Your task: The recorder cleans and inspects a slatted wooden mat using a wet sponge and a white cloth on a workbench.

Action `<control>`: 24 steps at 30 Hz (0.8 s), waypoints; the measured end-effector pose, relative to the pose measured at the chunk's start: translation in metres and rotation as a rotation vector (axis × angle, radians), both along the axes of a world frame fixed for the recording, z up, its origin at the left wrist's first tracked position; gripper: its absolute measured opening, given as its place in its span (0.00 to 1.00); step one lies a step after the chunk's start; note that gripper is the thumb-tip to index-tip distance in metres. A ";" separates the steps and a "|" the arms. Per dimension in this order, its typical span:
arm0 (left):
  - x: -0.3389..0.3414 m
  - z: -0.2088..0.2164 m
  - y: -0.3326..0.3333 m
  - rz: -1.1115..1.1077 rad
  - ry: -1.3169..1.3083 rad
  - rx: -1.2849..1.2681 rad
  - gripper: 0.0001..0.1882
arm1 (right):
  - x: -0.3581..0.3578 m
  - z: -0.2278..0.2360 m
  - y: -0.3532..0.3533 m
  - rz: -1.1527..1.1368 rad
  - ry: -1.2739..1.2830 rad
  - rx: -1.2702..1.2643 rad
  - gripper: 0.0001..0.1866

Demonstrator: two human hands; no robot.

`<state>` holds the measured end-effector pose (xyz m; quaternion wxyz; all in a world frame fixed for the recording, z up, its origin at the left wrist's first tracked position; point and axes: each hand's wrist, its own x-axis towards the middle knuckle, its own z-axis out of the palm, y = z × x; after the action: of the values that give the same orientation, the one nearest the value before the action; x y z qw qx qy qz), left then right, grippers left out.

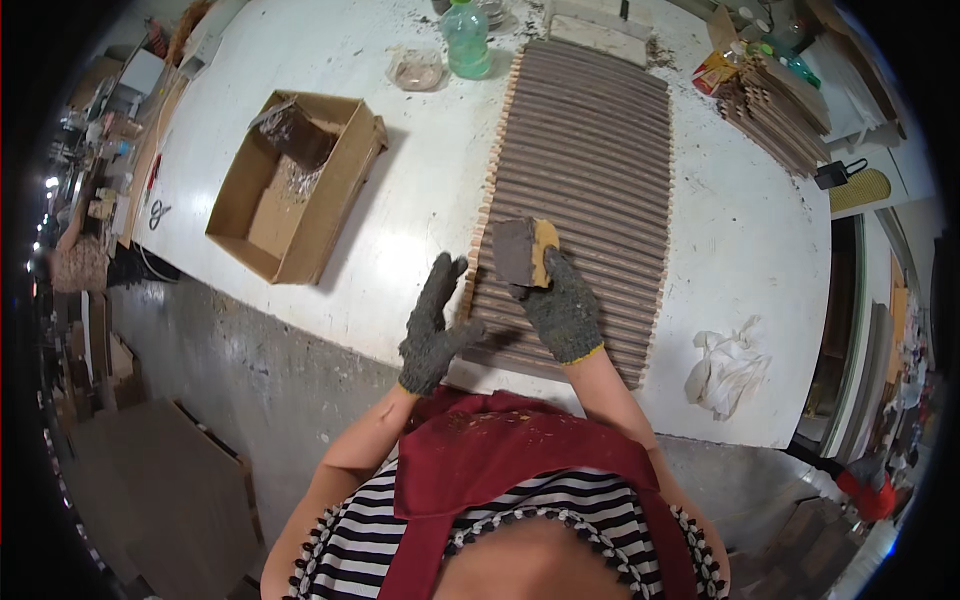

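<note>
A long panel of ridged brown strips [590, 130] lies on the white table, its pale notched edges running away from me. My right hand [562, 312], in a dark grey knitted glove with a yellow cuff, grips a sponge [545, 250] over the near half of the panel. One side of that sponge is yellow; its broad face is coated dark brown-grey. My left hand [432, 325], gloved the same way, is beside the panel's near left edge. Its fingers are stretched and apart, with nothing in them.
On the white table [420, 190], an open cardboard box [345, 190] at left holds a brown block-like lump. A green-tinted bottle [466, 45] and a shallow clear dish [417, 70] stand far off. Stacked strips [770, 115] lie far right, a crumpled white cloth [728, 368] near right.
</note>
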<state>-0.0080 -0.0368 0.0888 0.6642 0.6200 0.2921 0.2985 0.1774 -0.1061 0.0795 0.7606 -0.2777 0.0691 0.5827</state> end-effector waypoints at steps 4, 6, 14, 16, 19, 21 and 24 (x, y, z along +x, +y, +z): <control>0.016 0.010 0.019 0.036 -0.081 0.060 0.49 | -0.010 0.000 0.011 0.054 -0.269 0.042 0.21; 0.016 0.012 0.036 0.001 0.044 0.221 0.48 | -0.011 0.002 0.011 0.133 -0.740 -0.041 0.21; 0.026 0.037 0.119 -0.387 0.367 0.567 0.42 | -0.003 0.024 0.009 0.118 -1.608 -0.050 0.29; 0.030 0.032 0.162 -0.221 0.197 0.636 0.41 | 0.001 0.018 -0.001 0.113 -1.429 -0.048 0.30; 0.058 0.065 0.231 -0.066 0.402 0.752 0.35 | 0.020 0.018 -0.025 0.245 -1.529 -0.143 0.29; 0.077 0.061 0.288 0.012 0.366 0.863 0.34 | 0.025 0.021 -0.042 0.239 -1.526 -0.210 0.28; 0.117 0.052 0.356 0.045 0.517 0.937 0.31 | 0.032 0.023 -0.064 0.154 -1.663 -0.353 0.23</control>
<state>0.1086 0.3194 0.1405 0.2160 0.8971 0.2948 0.2484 0.2095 -0.1704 0.1025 0.4680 -0.7335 -0.4410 0.2203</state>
